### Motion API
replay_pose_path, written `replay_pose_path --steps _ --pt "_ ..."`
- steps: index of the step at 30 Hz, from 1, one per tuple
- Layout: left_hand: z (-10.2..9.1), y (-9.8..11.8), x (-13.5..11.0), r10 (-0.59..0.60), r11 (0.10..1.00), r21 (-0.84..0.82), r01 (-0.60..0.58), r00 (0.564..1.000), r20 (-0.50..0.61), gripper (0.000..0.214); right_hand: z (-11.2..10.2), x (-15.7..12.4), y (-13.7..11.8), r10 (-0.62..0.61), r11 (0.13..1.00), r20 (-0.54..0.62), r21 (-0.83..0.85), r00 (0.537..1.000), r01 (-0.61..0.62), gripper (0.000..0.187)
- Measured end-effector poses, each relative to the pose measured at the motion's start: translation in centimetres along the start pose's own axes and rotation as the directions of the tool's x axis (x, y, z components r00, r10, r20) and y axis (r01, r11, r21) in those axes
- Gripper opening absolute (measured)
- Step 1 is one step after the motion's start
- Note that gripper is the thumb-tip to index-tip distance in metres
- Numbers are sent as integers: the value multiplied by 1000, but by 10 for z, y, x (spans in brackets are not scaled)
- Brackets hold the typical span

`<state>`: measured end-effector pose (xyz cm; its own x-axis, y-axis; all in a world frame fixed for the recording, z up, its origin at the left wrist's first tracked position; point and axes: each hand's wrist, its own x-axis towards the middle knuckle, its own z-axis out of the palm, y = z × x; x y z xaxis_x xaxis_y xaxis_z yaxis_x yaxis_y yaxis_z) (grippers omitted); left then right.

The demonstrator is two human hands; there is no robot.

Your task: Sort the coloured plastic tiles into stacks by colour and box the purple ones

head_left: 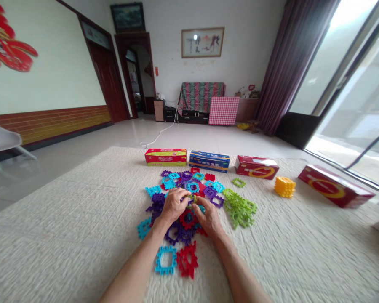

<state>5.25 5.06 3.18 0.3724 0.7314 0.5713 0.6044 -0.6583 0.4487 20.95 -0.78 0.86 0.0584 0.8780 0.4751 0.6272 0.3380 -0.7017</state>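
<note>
Left hand (176, 204) and right hand (210, 215) pinch a piece (194, 199), the green pile (241, 209) nearer my right, toward the surface's (91, 206) right edge.

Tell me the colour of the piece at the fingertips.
The small piece is lime green; the head view shows it.

Bare forearms (131, 266) taper to the wrists (164, 219) of a bare left hand (175, 205) and right hand (209, 216).

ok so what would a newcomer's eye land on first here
Probably the purple, blue and red pieces heaped mid-view on the mat, with the left hand and right hand over them. A bright yellow block stands apart to the right, and a red decoration hangs on the far-left wall.
</note>
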Motion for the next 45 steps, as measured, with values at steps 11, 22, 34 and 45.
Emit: replay_pose_path --steps 11,22,34,45 --pt "-9 -36 -3 -166 975 128 180 980 -113 30 -31 21 14 593 476 -184 865 784 -157 39" --pt "2 -37 -7 -113 942 330 66 986 126 35 -11 8 -6 440 709 47 596 897 -378 39" --pt "-9 -25 -4 -179 950 297 95 946 272 41 -2 6 2 287 854 26 447 957 -268 23" --pt "-8 -18 -6 -121 941 336 29 959 256 23 0 7 4 291 864 21 423 956 -272 25"
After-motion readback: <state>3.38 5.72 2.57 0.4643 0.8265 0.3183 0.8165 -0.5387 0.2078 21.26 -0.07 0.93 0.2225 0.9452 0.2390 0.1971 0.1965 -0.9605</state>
